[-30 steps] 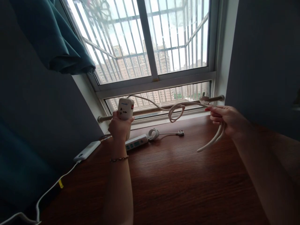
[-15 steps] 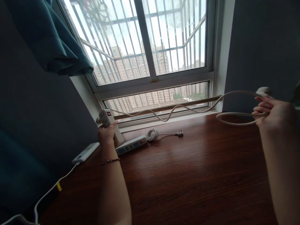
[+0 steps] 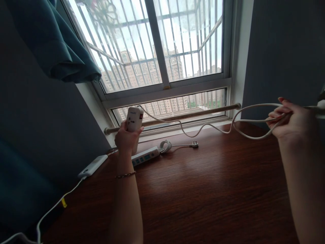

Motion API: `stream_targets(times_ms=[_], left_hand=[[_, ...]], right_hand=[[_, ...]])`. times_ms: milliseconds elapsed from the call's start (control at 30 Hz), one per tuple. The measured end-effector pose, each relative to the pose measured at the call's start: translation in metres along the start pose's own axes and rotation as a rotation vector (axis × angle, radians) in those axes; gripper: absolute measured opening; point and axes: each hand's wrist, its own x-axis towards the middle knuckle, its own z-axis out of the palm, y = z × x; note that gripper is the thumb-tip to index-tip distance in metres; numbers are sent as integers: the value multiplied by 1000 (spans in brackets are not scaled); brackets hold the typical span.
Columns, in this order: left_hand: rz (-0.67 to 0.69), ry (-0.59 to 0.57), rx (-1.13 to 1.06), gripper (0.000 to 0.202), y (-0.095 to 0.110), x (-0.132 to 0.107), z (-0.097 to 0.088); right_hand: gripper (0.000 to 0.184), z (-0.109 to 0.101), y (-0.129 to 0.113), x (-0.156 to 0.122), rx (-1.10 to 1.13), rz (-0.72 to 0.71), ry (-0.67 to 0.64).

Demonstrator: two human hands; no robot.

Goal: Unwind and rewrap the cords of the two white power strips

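Observation:
My left hand (image 3: 127, 135) is wrapped round a white power strip (image 3: 135, 118) with a red switch, held tilted up in front of the window. From its top end a white power cord (image 3: 186, 132) runs in loose waves to the right. Gathered loops of that cord sit in my right hand (image 3: 289, 118), whose fingers are closed on them. A pale plug (image 3: 320, 106) shows behind this hand at the right edge. Just beyond my left forearm lies a second white power strip (image 3: 147, 155), partly hidden, with its coiled cord (image 3: 165, 146) and three-pin plug (image 3: 195, 144).
The brown wooden desk (image 3: 203, 196) meets a barred window (image 3: 165, 84) with a rod (image 3: 203, 113) across its lower part. A white device (image 3: 93, 166) with a cable (image 3: 54, 205) lies at the left. A teal curtain (image 3: 63, 51) hangs above.
My left hand has moved right with the power strip and turned its face toward me. My right hand has shifted slightly left, and the plug now sticks out to its right.

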Motion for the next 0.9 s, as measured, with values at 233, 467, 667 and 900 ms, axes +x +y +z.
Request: stream_targets(times_ms=[233, 467, 667, 900], left_hand=[[119, -71, -162, 66, 69, -34, -2], [-87, -500, -1055, 44, 103, -56, -7], [-74, -464, -1165, 45, 111, -61, -24], [28, 107, -137, 53, 95, -52, -21]], right_hand=[[20, 18, 14, -37, -171, -112, -271], [29, 24, 60, -75, -263, -433, -643], [32, 15, 83, -73, -503, -690, -633], [16, 22, 30, -83, -426, -327, -599]])
